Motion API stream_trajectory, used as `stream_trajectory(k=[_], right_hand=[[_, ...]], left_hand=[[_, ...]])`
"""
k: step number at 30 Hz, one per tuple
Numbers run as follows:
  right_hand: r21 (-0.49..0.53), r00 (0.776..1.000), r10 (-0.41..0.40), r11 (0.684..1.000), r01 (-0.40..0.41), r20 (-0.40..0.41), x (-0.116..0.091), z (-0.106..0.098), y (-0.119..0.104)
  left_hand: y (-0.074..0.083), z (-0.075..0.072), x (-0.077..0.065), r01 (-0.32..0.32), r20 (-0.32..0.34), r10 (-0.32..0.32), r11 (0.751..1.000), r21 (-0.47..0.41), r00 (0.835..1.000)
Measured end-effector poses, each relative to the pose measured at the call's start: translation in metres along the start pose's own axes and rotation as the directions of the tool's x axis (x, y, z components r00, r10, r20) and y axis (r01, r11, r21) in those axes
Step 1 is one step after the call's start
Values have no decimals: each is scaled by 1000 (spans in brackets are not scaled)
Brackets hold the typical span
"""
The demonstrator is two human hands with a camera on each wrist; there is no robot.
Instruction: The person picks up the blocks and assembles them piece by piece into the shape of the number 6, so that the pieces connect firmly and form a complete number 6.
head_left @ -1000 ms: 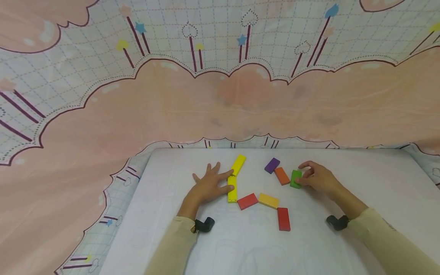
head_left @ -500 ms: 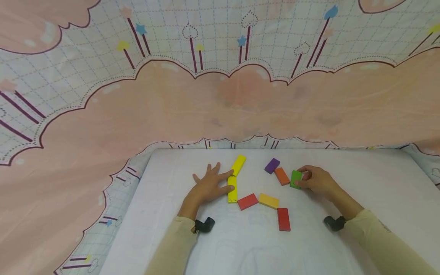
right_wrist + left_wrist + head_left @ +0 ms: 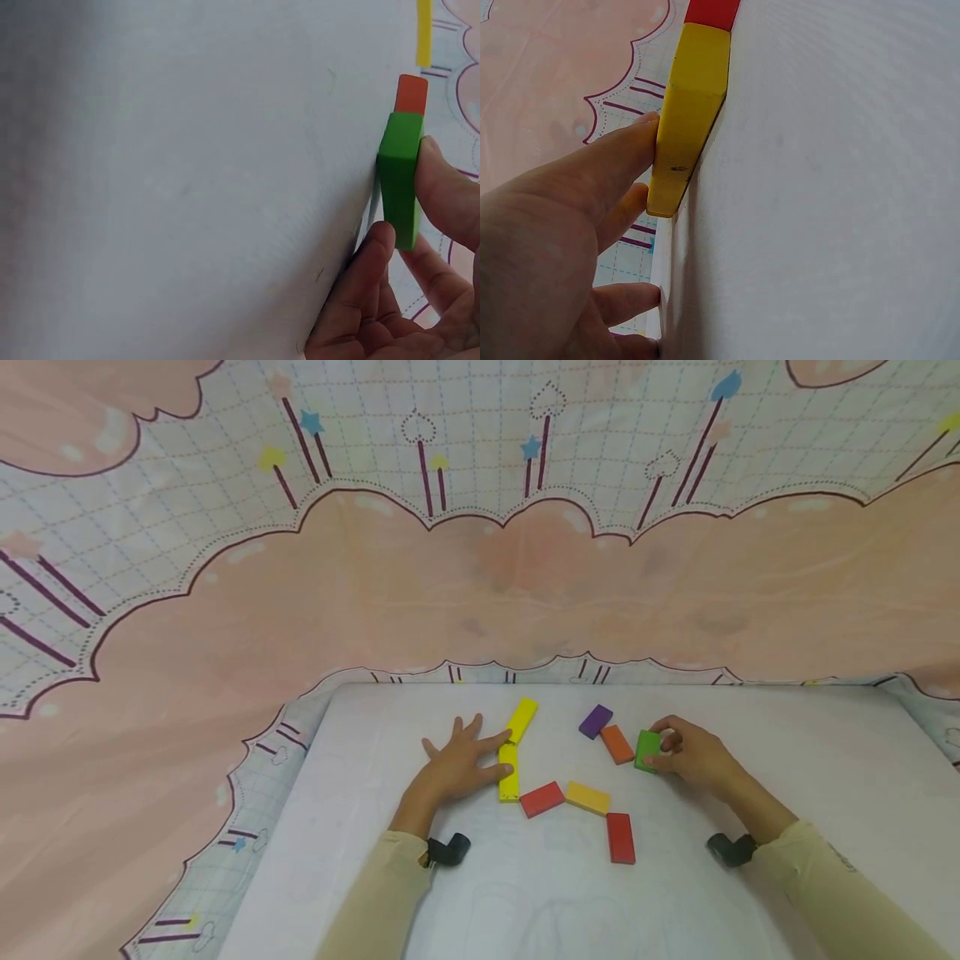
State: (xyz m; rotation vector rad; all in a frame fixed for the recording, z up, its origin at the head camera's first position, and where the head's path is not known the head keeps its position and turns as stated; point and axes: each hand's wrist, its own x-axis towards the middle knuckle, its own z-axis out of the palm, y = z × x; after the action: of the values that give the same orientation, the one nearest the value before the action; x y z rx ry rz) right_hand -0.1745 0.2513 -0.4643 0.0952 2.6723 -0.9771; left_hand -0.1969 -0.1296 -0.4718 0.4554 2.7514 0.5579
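My left hand (image 3: 452, 768) lies with fingers spread. Its thumb touches the lower yellow block (image 3: 508, 785), while the index finger reaches the joint with the upper yellow block (image 3: 522, 718). In the left wrist view, the fingertips rest against the yellow block (image 3: 686, 112) and a red block (image 3: 711, 11) adjoins its far end. At the right, my right hand (image 3: 693, 753) pinches a green block (image 3: 647, 750) between thumb and fingers. The right wrist view has the thumb on the green block (image 3: 401, 165), with an orange block (image 3: 410, 94) just beyond it.
An orange block (image 3: 617, 744) stands beside the green one, and a purple block (image 3: 596, 721) meets its upper end. Lower down, a red block (image 3: 542, 799), an amber block (image 3: 587, 797) and another red block (image 3: 620, 838) run end to end across the white tabletop (image 3: 525, 902).
My right hand has shifted slightly left and its index finger has come down against the green block's upper edge. The left hand and the other blocks stay as they were.
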Motion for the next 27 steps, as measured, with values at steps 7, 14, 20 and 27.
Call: stream_trajectory(k=[7, 14, 20, 27], right_hand=[[1, 1000, -25, 1000, 25, -6, -2, 1, -2], [19, 1000, -7, 1000, 7, 0, -1, 2, -4], [86, 1000, 7, 996, -9, 23, -7, 2, -3], [302, 996, 3, 953, -30, 89, -19, 0, 3]], left_hand=[[-1, -2, 1, -3, 5, 3, 1000, 5, 1000], [-1, -3, 2, -1, 7, 0, 1000, 11, 1000], [-1, -3, 2, 3, 8, -3, 1000, 12, 1000], [-2, 0, 3, 7, 14, -7, 1000, 17, 1000]])
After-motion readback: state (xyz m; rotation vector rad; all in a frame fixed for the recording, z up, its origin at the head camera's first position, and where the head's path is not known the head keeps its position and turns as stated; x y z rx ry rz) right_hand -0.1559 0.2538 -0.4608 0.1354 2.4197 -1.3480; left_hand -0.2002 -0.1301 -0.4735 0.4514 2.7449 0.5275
